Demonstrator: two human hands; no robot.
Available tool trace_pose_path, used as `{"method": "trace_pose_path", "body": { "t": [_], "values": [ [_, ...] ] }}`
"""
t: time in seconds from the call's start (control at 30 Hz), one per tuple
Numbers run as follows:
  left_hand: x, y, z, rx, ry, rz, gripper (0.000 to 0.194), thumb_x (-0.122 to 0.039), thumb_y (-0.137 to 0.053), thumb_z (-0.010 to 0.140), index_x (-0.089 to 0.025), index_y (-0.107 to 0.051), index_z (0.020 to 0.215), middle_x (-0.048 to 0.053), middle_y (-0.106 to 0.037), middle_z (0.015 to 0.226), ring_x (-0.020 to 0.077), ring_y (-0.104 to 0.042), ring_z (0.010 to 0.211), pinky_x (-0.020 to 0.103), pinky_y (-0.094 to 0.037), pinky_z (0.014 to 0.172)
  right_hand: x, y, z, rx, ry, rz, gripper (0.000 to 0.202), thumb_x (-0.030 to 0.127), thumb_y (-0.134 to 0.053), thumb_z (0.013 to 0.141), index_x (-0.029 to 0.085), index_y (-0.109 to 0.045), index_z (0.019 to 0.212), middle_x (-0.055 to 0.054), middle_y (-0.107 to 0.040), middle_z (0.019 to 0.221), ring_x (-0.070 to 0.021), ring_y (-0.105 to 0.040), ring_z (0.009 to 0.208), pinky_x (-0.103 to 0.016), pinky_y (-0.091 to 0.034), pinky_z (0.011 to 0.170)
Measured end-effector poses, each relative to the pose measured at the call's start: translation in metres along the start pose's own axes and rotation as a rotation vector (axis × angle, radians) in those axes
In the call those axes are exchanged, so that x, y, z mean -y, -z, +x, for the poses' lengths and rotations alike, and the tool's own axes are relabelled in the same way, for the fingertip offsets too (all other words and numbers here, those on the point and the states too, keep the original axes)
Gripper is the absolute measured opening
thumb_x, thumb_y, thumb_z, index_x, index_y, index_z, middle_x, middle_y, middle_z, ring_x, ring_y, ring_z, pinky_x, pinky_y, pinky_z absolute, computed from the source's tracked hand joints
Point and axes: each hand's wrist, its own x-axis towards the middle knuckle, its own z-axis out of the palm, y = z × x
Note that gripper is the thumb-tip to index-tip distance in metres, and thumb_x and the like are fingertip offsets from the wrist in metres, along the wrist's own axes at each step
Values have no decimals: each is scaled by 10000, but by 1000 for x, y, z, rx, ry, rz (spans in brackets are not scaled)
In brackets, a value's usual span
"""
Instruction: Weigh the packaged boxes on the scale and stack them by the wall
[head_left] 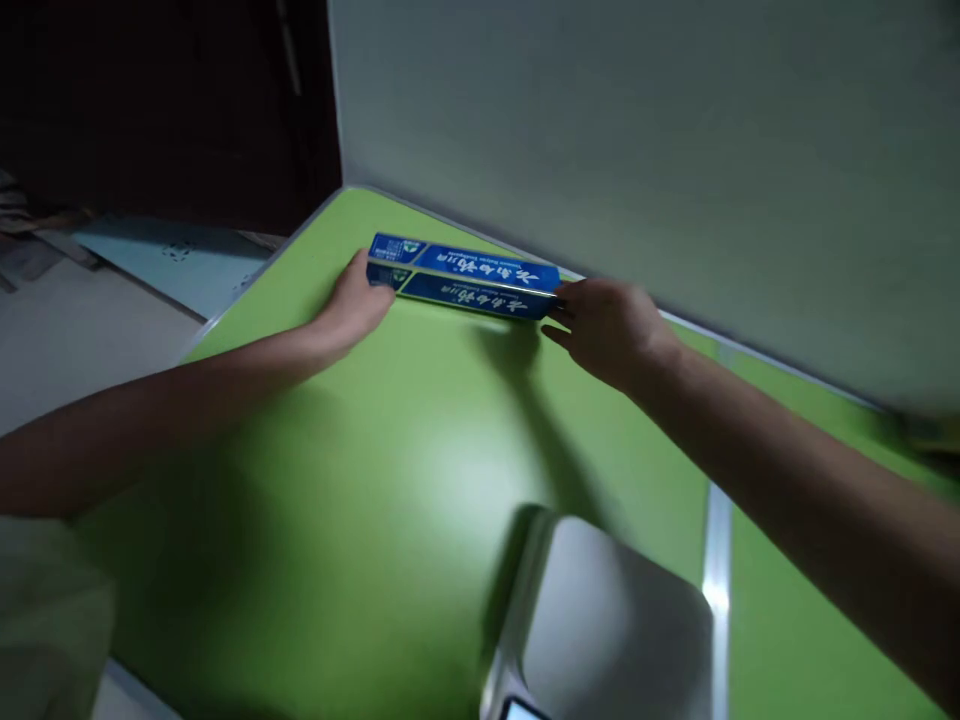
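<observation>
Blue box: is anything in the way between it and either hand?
Nothing visible is: the left hand grips one end of the blue box, and the right hand is at the other. The grey device sits nearer the camera.

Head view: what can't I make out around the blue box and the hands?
All in the head view:
- Left hand: some fingers, hidden behind the blue box.
- Blue box: back and underside, turned away; smallest print, too small and blurred.
- Pale device: near end and screen, cut off by the bottom edge.
- Far right item: dark, blurred.
</observation>
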Motion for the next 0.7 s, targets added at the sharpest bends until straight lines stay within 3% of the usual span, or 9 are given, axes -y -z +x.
{"method": "trace_pose_path", "body": {
  "t": [0.07, 0.17, 0.27, 0.37, 0.43, 0.5, 0.6, 0.7],
  "values": [
    [-25, 4, -51, 161, 111, 5, 516, -18, -498, 739, -190, -585, 1218, 74, -687, 1189, 291, -619, 1191, 523, -487, 1047, 0, 25, -54, -29, -43, -66, 105, 296, -525, 686, 274, -614, 737, -30, -715, 936, -272, -620, 1097, -495, -392, 1101],
    [-50, 10, -118, 277, 89, -36, 656, -111, -614, 671, -306, -567, 1296, 29, -613, 1351, 352, -457, 1376, 582, -364, 1151, -6, 61, -145, -73, -17, -73, 226, 297, -549, 655, 273, -696, 826, -37, -728, 1092, -288, -600, 1193, -477, -352, 1159],
    [-49, 7, -186, 280, 143, -53, 928, -280, -741, 567, -385, -436, 1437, -6, -453, 1530, 379, -271, 1475, 586, -227, 1211, -29, 93, -236, -172, 20, -65, 439, 327, -626, 679, 311, -712, 1109, -21, -634, 1355, -308, -500, 1344, -495, -328, 1185],
    [-34, -3, -246, 368, 127, -50, 824, -422, -666, 717, -392, -359, 1481, -45, -324, 1602, 318, -217, 1504, 542, -140, 1237, -69, 115, -307, -262, -52, -35, 625, 406, -644, 755, 350, -561, 1372, 15, -480, 1513, -322, -367, 1447, -550, -256, 1208],
    [-24, -11, -270, 414, 117, -55, 788, -423, -620, 776, -342, -326, 1502, -17, -271, 1625, 295, -188, 1514, 516, -132, 1240, -94, 118, -334, -278, -96, 16, 693, 437, -658, 770, 355, -487, 1437, 23, -430, 1544, -330, -319, 1471, -571, -223, 1214],
    [-20, -18, -278, 403, 109, -64, 850, -420, -633, 760, -248, -292, 1519, 58, -257, 1630, 302, -186, 1513, 495, -151, 1239, -110, 113, -346, -245, -97, 71, 709, 423, -671, 770, 336, -480, 1446, 12, -416, 1550, -324, -300, 1480, -558, -221, 1219],
    [-25, -25, -271, 372, 149, -11, 952, -438, -675, 701, -158, -275, 1518, 136, -284, 1613, 335, -202, 1503, 491, -176, 1233, -119, 101, -345, -199, -28, 114, 692, 372, -681, 767, 320, -501, 1433, 8, -409, 1551, -299, -285, 1489, -522, -223, 1230],
    [-36, -22, -264, 380, 213, 66, 957, -488, -643, 715, -176, -261, 1535, 106, -268, 1622, 337, -201, 1502, 490, -206, 1225, -121, 100, -341, -234, 2, 158, 669, 363, -712, 750, 339, -539, 1397, 7, -429, 1540, -295, -315, 1477, -529, -235, 1223]
  ]
}}
